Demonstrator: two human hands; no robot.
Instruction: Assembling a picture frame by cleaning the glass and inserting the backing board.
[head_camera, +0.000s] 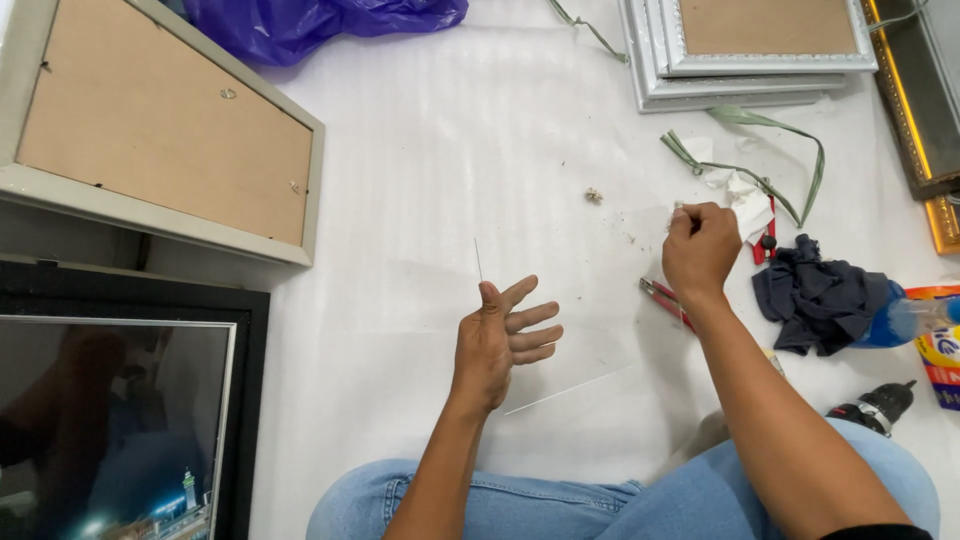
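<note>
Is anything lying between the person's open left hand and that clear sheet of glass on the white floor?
Nothing visible does. The left hand sits open right at the clear glass sheet, fingers spread over it. The right hand is closed on a white cloth at the sheet's far corner. The red pliers lie off to the side.

A beige frame with a brown fibreboard back (150, 130) is lying face down at top left, a crumpled purple plastic bag (320, 20) is sitting beyond it, and a dark rumpled cloth (815, 295) is resting beside a black cordless drill (875, 407).
</note>
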